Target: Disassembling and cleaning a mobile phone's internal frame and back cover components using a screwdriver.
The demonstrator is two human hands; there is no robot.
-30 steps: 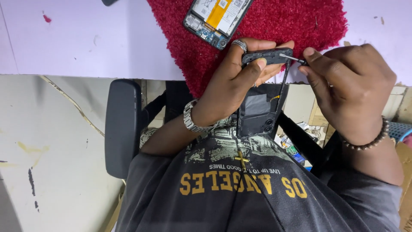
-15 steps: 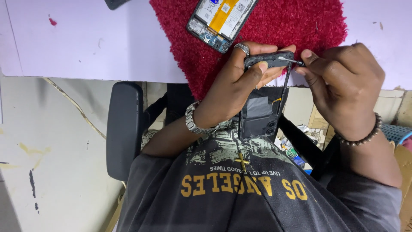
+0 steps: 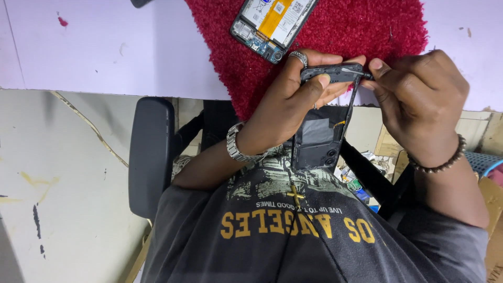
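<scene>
My left hand (image 3: 291, 102), with a ring and a metal watch, grips the top edge of a black phone frame (image 3: 317, 139). The frame hangs down toward my chest, and its inner side with camera cut-outs faces the camera. At the frame's upper right corner, the fingertips of my right hand (image 3: 419, 99), which wears a bead bracelet, pinch the edge. I cannot make out any tool between those fingers. An opened phone (image 3: 272, 23) with an orange ribbon cable and exposed battery lies on a red fuzzy mat (image 3: 377, 29) just beyond my hands.
The mat sits on a pale lilac table (image 3: 105, 47) whose edge runs just behind my hands. A black chair armrest (image 3: 152, 152) stands to my left over a stained floor. Cardboard and a blue basket (image 3: 482, 160) sit at the right.
Both hands stay on the frame in nearly the same place. The thin metal tip seen at my right fingers earlier no longer shows. The view has shifted slightly.
</scene>
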